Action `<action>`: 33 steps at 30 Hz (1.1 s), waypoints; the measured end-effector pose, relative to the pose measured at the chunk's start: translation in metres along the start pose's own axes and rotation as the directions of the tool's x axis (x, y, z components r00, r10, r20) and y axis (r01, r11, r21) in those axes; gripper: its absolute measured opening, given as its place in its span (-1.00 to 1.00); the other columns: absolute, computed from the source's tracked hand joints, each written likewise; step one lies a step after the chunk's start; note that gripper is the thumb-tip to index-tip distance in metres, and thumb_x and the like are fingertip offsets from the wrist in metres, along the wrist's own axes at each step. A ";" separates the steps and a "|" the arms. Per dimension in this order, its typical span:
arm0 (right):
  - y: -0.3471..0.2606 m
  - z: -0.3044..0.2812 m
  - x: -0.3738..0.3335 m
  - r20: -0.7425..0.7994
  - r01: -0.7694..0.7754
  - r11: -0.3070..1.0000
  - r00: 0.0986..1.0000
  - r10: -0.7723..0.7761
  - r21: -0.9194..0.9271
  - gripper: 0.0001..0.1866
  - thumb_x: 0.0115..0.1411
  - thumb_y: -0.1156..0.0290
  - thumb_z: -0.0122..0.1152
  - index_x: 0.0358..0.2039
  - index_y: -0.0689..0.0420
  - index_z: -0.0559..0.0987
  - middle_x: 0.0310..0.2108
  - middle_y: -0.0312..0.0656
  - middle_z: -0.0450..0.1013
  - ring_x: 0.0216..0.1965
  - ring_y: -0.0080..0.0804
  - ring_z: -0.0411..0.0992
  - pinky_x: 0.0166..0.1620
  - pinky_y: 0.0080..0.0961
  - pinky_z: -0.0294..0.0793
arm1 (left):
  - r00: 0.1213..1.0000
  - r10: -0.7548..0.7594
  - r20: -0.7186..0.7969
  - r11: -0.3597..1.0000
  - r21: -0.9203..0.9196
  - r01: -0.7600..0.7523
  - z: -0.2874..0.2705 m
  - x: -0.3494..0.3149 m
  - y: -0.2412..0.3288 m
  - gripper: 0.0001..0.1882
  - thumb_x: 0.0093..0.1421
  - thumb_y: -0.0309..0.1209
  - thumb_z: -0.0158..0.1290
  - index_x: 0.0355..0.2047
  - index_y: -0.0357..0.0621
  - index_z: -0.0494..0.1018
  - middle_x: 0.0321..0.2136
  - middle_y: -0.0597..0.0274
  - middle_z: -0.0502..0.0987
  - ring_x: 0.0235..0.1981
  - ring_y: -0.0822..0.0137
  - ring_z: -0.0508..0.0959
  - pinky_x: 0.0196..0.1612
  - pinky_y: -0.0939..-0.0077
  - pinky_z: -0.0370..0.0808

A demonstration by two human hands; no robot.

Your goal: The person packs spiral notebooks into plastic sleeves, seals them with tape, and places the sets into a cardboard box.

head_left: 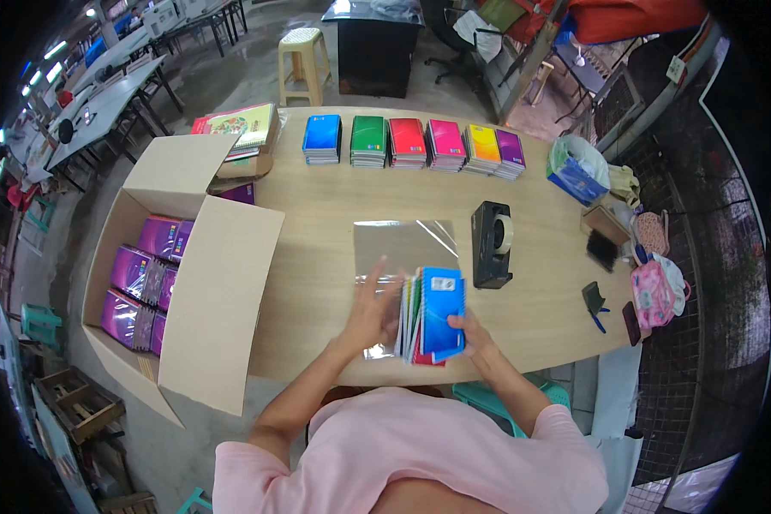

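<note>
My right hand [474,335] grips a bundle of spiral notebooks [442,310] along its right edge, with the thumb on the blue top cover. Green, red and other covers fan out beneath it. My left hand [373,307] is at the bundle's left side, fingers stretched apart; whether it touches the spirals I cannot tell. Under the hands lies a clear plastic sleeve [394,233], flat on the wooden table [317,283]. Across the far side stand stacks of notebooks by colour: blue [322,135], green [368,137], red [408,139], pink [446,140], yellow [482,146] and purple [510,150].
A black tape dispenser [488,248] stands right of the sleeve. At the left, an open cardboard box [223,300] holds wrapped purple notebooks [133,270]. Books [247,127] lie behind it. Along the right edge are a lined bin [578,171], a brush [602,248] and a pink bag [654,291].
</note>
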State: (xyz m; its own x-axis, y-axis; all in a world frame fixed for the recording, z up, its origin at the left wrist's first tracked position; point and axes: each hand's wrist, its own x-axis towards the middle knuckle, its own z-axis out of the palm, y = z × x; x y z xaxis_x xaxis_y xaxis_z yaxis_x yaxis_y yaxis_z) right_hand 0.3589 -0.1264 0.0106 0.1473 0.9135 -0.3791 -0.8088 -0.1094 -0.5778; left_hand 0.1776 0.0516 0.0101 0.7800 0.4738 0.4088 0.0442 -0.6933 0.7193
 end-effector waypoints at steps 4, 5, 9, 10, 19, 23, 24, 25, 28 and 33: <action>-0.010 -0.006 0.016 -0.085 0.305 0.921 0.939 -0.333 -0.242 -0.30 -0.06 0.51 0.45 0.12 0.21 0.35 -0.03 -0.10 0.47 -0.01 -0.30 0.47 0.08 -0.32 0.49 | 0.827 -0.336 0.450 0.850 0.523 0.061 0.022 -0.029 -0.063 0.33 -0.35 -0.02 0.46 0.40 0.12 -0.07 0.37 0.00 -0.02 0.38 -0.11 0.01 0.24 -0.52 -0.09; -0.014 0.001 0.018 -0.073 0.339 0.882 0.922 -0.381 -0.328 -0.29 -0.08 0.52 0.46 0.12 0.21 0.35 -0.03 -0.12 0.47 -0.02 -0.31 0.47 0.09 -0.34 0.48 | 0.804 -0.353 0.478 0.832 0.553 0.036 0.019 -0.032 -0.065 0.38 -0.38 0.04 0.46 0.41 0.12 -0.11 0.38 -0.02 -0.04 0.39 -0.11 0.00 0.24 -0.53 -0.10; 0.000 -0.019 0.037 0.041 0.486 0.587 0.791 -0.610 -0.647 -0.06 -0.23 0.46 0.61 0.19 0.18 0.29 0.02 -0.12 0.43 0.05 -0.30 0.42 0.12 -0.35 0.42 | 0.938 -0.197 0.285 0.971 -0.075 0.227 0.005 0.003 -0.023 0.47 -0.44 -0.15 0.52 0.41 -0.01 -0.20 0.38 -0.12 -0.07 0.41 -0.02 -0.05 0.36 -0.10 -0.05; 0.010 -0.021 0.042 0.112 0.535 0.491 0.746 -0.656 -0.688 -0.01 -0.26 0.43 0.64 0.20 0.17 0.27 0.04 -0.12 0.42 0.07 -0.29 0.40 0.13 -0.34 0.40 | 0.972 -0.173 0.156 0.894 -0.389 0.222 0.004 0.010 -0.016 0.49 -0.45 -0.21 0.53 0.41 -0.04 -0.22 0.38 -0.12 -0.07 0.42 0.00 -0.07 0.38 0.01 -0.04; 0.053 -0.004 0.081 0.083 0.509 0.439 0.718 -0.692 -0.740 0.24 -0.38 0.13 0.67 0.31 0.13 0.15 0.16 -0.11 0.22 0.20 -0.25 0.24 0.26 -0.33 0.21 | 0.882 -0.439 0.172 0.566 -0.710 0.420 0.058 0.002 -0.050 0.17 -0.38 -0.15 0.55 0.23 -0.20 0.16 0.08 0.09 0.40 0.06 0.25 0.46 0.14 0.40 0.39; 0.067 -0.009 0.079 0.000 0.613 0.480 0.616 -0.788 -0.628 0.20 -0.43 0.13 0.68 0.26 0.14 0.23 0.04 -0.14 0.27 0.08 -0.31 0.31 0.19 -0.39 0.28 | 0.950 -0.312 -0.018 0.729 -0.646 0.228 0.053 -0.007 -0.034 0.27 -0.48 -0.29 0.56 0.28 -0.14 0.10 0.16 0.08 0.30 0.12 0.22 0.38 0.18 0.33 0.34; 0.072 -0.009 0.076 -0.003 0.588 0.501 0.647 -0.763 -0.635 0.21 -0.45 0.13 0.69 0.26 0.14 0.22 0.04 -0.14 0.28 0.09 -0.31 0.31 0.20 -0.38 0.28 | 0.932 -0.358 0.064 0.686 -0.659 0.309 0.055 -0.011 -0.035 0.28 -0.49 -0.31 0.55 0.29 -0.14 0.09 0.17 0.08 0.29 0.13 0.22 0.38 0.18 0.32 0.34; 0.076 -0.005 0.073 0.003 0.563 0.521 0.681 -0.732 -0.642 0.23 -0.46 0.14 0.69 0.26 0.14 0.22 0.05 -0.14 0.28 0.11 -0.30 0.31 0.21 -0.38 0.27 | 0.905 -0.403 0.135 0.639 -0.666 0.384 0.058 -0.019 -0.039 0.29 -0.50 -0.33 0.55 0.29 -0.14 0.08 0.17 0.07 0.29 0.13 0.21 0.37 0.19 0.32 0.33; 0.079 0.006 0.067 -0.013 0.533 0.522 0.691 -0.723 -0.666 0.28 -0.50 -0.03 0.63 0.26 0.17 0.20 0.06 -0.13 0.30 0.13 -0.29 0.30 0.22 -0.36 0.28 | 0.922 -0.382 0.071 0.695 -0.635 0.337 0.067 -0.028 -0.051 0.28 -0.53 -0.34 0.55 0.28 -0.14 0.12 0.10 0.11 0.36 0.10 0.20 0.41 0.17 0.34 0.35; 0.085 0.012 0.067 -0.107 0.519 0.551 0.657 -0.746 -0.654 0.39 -0.53 -0.41 0.46 0.24 0.24 0.20 0.07 -0.13 0.28 0.14 -0.31 0.27 0.20 -0.35 0.28 | 0.910 -0.401 0.102 0.687 -0.623 0.373 0.072 -0.025 -0.046 0.32 -0.56 -0.26 0.57 0.27 -0.14 0.10 0.15 0.04 0.32 0.19 0.11 0.35 0.21 0.29 0.32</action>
State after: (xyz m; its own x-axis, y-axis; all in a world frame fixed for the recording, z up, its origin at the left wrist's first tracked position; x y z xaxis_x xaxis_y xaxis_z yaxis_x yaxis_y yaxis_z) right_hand 0.2931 -0.0694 -0.0552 0.7613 0.6399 0.1045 0.0034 0.1573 -0.9875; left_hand 0.2014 0.0329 -0.0738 0.7563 0.6537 0.0264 -0.0680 0.0384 0.9969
